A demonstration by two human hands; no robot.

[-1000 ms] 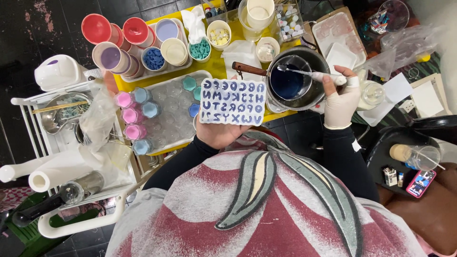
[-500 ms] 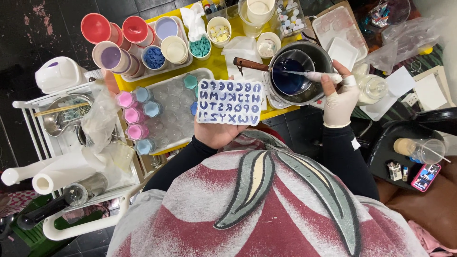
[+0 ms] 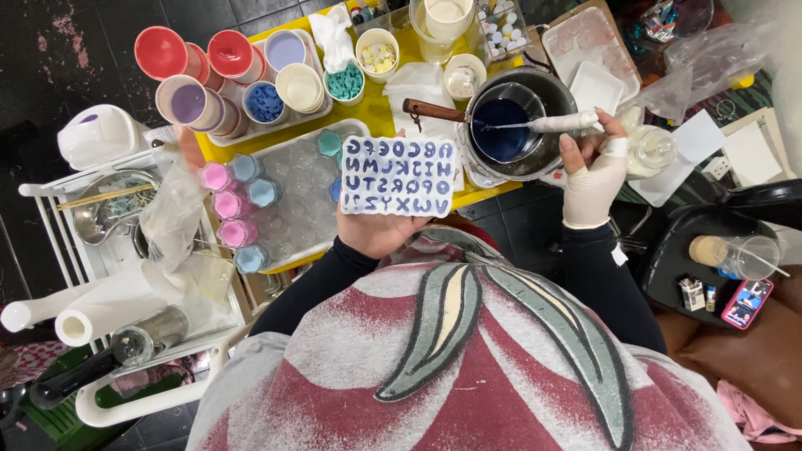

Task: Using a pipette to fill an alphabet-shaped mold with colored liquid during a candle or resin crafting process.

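Left hand (image 3: 380, 230) supports the white letter mould (image 3: 399, 177) flat from beneath, above the table edge. Gloved right hand (image 3: 591, 179) grips a white-handled stirrer (image 3: 561, 124), tip in the dark pot (image 3: 511, 125) of blue liquid.

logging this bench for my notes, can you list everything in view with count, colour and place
alphabet mould: one, white with blue-filled letters, resting on the left hand, centre
pot: one, dark metal, blue liquid inside, wooden handle, right of the mould
stirring tool: one, whitish, tip in the pot
tray: one, clear, left of the mould, with pink and blue small cups along its left edge
cups: several, red, purple and cream, top left
rack: one, white, far left
phone: one, pinkish case, lower right
left hand: bare, under the mould
right hand: white glove, grip closed on the stirring tool
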